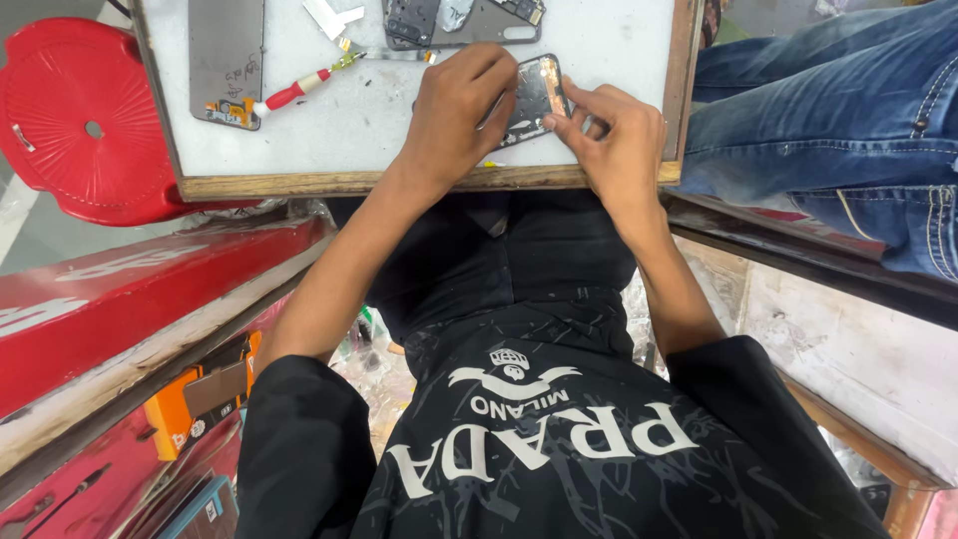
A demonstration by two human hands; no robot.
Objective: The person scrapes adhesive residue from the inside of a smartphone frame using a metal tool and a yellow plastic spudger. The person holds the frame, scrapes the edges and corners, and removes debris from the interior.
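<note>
An opened phone body (536,95) with a shiny inner plate lies near the front edge of a small wooden-framed work board (329,120). My left hand (454,115) rests over its left part, fingers curled down on it. My right hand (614,135) pinches its right edge with thumb and forefinger. Whether a tool is under my left fingers is hidden.
A red-handled screwdriver (294,92) lies on the board beside a grey metal plate (226,55). Another phone frame (459,22) sits at the far edge. A red plastic stool (70,120) stands left. Another person's jeans-clad legs (838,110) are at the right.
</note>
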